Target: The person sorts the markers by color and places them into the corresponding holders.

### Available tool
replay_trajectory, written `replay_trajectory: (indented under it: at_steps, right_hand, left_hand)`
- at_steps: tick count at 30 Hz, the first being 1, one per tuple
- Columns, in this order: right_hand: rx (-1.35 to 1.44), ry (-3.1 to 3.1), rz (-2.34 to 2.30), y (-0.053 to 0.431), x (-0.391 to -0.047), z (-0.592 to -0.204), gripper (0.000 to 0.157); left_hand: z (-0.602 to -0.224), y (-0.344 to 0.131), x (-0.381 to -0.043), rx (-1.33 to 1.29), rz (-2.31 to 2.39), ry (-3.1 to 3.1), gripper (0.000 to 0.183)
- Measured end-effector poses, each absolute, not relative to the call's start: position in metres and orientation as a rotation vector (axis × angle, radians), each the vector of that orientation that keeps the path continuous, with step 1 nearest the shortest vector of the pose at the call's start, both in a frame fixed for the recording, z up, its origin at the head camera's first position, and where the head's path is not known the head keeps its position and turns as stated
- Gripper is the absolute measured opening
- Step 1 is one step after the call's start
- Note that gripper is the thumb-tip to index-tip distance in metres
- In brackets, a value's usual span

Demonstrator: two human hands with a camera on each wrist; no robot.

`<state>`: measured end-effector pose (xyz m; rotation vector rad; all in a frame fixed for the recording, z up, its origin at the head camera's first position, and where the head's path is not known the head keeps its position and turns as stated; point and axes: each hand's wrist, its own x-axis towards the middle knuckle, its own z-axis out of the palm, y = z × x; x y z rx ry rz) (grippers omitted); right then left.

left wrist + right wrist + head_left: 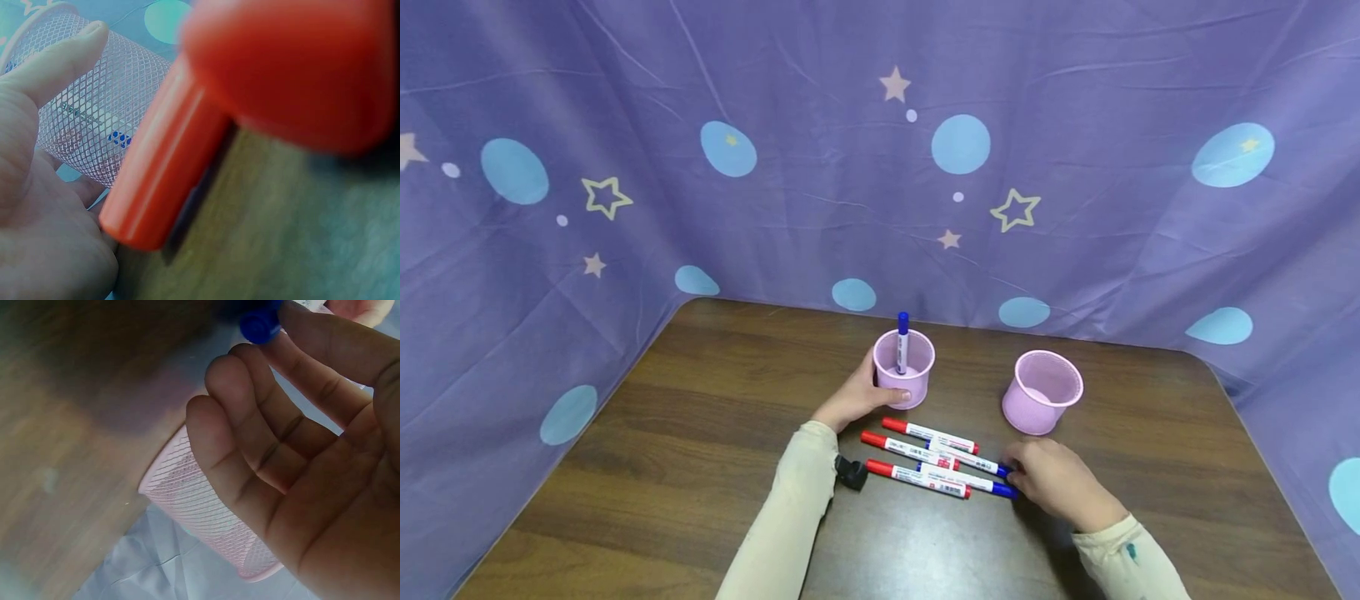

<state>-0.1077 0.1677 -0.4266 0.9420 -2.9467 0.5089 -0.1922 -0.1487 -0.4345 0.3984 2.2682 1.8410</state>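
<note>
Nearest the camera, pale sleeves (782, 517) at the near edge. Wide stretch of worktop (647, 467) to the left, another to the right, gap between both cups. Left hand (856, 396) with its grip around the left cup (919, 390), one blue marker (902, 354) standing inside. Just beyond the right hand (1056, 483), right cup (1026, 412), mouth up. Between the hands, three red markers (917, 451) and two blue, overlapping, flat; one pinched at its blue cap (259, 326) in the right grip. Along the far edge, purple patterned curtain (820, 208).
</note>
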Motion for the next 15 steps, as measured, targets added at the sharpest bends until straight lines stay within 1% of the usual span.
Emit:
replay_trajectory:
  at_steps: [10,15]
  right_hand:
    - [0.929,-2.988,0.61,0.195,-0.101,-0.434,0.024]
    - [0.814,-3.039,0.548,0.213,-0.093,-0.436,0.029]
  left_hand:
    - [-0.435,-0.149,-0.193,0.422,1.852,2.245,0.1]
    - [-0.436,-0.151,-0.195,0.452,1.87,2.216,0.1]
